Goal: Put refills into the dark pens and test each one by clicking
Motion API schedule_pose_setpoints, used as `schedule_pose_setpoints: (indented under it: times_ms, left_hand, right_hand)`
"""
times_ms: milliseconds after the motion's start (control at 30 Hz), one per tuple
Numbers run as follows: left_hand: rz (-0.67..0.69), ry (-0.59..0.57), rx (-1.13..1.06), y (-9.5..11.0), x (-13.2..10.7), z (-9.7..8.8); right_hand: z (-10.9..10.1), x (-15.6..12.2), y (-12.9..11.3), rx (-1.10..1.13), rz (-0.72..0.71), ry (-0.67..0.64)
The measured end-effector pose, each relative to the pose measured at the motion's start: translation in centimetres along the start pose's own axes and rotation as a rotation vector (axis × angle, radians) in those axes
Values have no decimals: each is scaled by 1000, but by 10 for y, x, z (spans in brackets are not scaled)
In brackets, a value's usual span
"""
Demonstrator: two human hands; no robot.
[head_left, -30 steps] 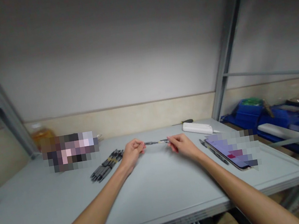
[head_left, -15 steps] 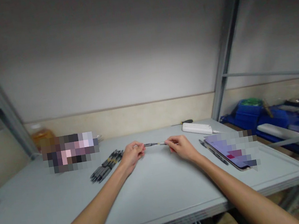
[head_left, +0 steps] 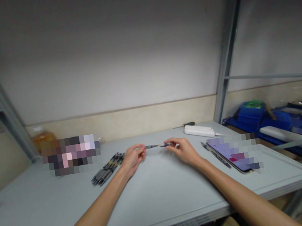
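Both forearms come in over the near edge of the surface (head_left: 164,195), bringing the hands to its middle. Toward the right edge lies a phone-like device (head_left: 219,148), partly blurred out, with a lone pen (head_left: 216,155) just beside it, slanting along its left side; that pen seems set apart from the others, within the right hand's reach. On the left half, a group of dark pens (head_left: 107,169) lies side by side, aligned in one direction, probably to keep them tidy and easy to pick from.

Between them is the held pen (head_left: 153,146), raised and level, roughly parallel to the near edge. Holding it by both ends likely steadies it and leaves its middle uncovered. The left hand (head_left: 132,159) is closed, thumb and fingers pinching its left end. The right hand (head_left: 184,149) is more loosely curved, fingertips and thumb about the right end.

Beyond, near the far edge, a white power strip (head_left: 199,131) and a screwdriver (head_left: 189,124) sit out of the way.
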State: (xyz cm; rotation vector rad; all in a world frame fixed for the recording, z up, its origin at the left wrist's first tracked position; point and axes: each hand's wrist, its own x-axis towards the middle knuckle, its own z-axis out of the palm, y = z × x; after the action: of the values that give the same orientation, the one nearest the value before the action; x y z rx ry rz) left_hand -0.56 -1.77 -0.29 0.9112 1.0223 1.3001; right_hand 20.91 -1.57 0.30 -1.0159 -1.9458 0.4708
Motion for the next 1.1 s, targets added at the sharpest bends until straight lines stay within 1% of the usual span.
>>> schedule_pose_setpoints:
  times_ms: [67,133,267,400,467,500,667,733,767,833,900,933,1000,1100]
  left_hand:
    - [-5,-36,29,-1,1,-1]
    - [31,-56,77,-3,2,-3]
    - [166,-39,167,-7,3,-3]
    - [285,-42,256,-8,2,0]
    - [362,-36,337,-5,-2,2]
    - [402,-26,386,-4,-4,3]
    - [633,10,641,5,-16,8]
    - [666,8,650,6,-18,10]
    - [653,6,622,6,-18,11]
    - [591,-3,528,5,-15,12]
    - [530,-8,435,3,-11,10]
    - [509,-8,401,3,-9,9]
    - [467,-7,344,2,-5,7]
    - [383,-12,285,3,-4,5]
  right_hand:
    - [0,0,-1,-5,4,2]
    - [-1,-1,-2,4,13,-12]
    - [0,-2,-5,6,11,-48]
    - [0,-1,-4,13,38,-39]
    - [0,0,-2,81,116,-67]
    - [0,0,0,140,177,-98]
    - [-2,1,5,602,511,-281]
    - [-3,2,4,718,578,-301]
    - [-2,3,3,734,588,-277]
    - [-1,4,0,699,547,-160]
    - [0,5,-1,622,445,-45]
    - [1,6,0,580,387,-11]
    - [1,6,1,484,289,15]
    - [1,4,2,341,207,10]
